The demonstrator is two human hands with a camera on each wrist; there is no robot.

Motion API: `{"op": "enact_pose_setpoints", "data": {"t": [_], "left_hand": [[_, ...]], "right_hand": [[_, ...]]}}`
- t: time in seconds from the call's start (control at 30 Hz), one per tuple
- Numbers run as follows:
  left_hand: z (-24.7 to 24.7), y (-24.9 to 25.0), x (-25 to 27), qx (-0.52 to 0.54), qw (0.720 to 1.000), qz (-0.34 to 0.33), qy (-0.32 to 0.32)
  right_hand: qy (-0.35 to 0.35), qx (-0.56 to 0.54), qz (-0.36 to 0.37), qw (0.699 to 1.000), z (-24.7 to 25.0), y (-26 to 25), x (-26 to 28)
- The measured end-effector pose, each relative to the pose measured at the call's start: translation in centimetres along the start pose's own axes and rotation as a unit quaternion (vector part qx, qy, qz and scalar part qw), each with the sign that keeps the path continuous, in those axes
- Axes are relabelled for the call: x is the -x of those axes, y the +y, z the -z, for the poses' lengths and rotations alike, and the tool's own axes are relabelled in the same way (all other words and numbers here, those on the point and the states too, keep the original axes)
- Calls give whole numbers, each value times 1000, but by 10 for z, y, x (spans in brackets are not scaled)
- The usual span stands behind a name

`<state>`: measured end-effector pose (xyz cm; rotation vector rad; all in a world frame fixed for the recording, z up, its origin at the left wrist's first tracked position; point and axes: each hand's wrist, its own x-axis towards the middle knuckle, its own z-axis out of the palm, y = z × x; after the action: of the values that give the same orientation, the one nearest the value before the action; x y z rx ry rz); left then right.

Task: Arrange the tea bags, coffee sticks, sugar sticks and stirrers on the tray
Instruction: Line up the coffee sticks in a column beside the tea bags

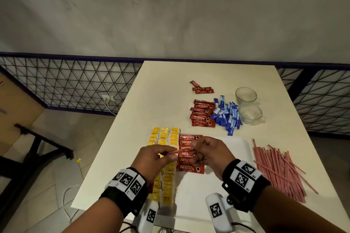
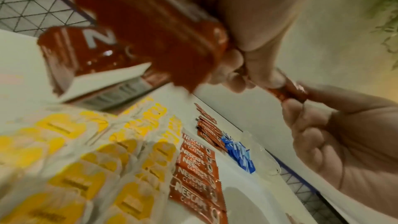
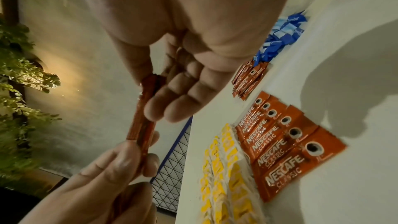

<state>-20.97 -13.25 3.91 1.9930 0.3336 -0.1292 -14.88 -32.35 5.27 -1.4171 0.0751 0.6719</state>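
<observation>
While hovering above the tray (image 1: pixel 244 143), the left hand (image 1: pixel 153 159) and right hand (image 1: pixel 210 154) are each pinching one end of a coffee stick (image 1: pixel 184 151), over the laid row of coffee sticks (image 1: pixel 190 154).

Glossy red foil seen on the coffee sticks (image 1: pixel 191 154), matt paper on the yellow tea bags (image 1: pixel 164 137), shiny blue film on the sugar sticks (image 1: pixel 227 114), clear glass cups (image 1: pixel 246 94) at the far right tabletop (image 1: pixel 166 91) edge, smooth matt white.

yellow tea bags (image 1: pixel 164 138), red coffee sticks (image 1: pixel 191 154), blue sugar sticks (image 1: pixel 226 114)
</observation>
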Motion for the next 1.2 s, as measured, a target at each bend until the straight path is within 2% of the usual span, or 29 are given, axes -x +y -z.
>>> {"op": "enact_pose_setpoints", "data": {"t": [0.13, 0.2, 0.37, 0.5, 0.63, 0.73, 0.9, 1.07, 1.2], "left_hand": [[-9, 7, 5, 157, 986, 54, 28], [-15, 10, 7, 195, 977, 71, 55], [-28, 16, 7, 108, 989, 50, 87], [-28, 8, 4, 92, 990, 56, 90], [-13, -10, 5, 47, 995, 49, 72], [9, -32, 10, 22, 995, 55, 80], [30, -58, 21, 21, 996, 70, 54], [40, -66, 26, 29, 996, 66, 43], [44, -70, 28, 27, 997, 62, 35]], "right_hand": [[6, -7, 15, 1000, 16, 0, 1], [-1, -10, 9, 1000, 24, 2, 2], [7, 72, -6, 997, 33, 8, 5], [-3, 32, -32, 999, 35, 19, 8], [66, 72, -79, 992, 50, 44, 3], [104, 127, -138, 977, 58, 72, 3], [131, 170, -204, 955, 49, 100, 0], [176, 238, -211, 931, 34, 105, -11], [185, 330, -195, 905, 30, 108, -18]]}}
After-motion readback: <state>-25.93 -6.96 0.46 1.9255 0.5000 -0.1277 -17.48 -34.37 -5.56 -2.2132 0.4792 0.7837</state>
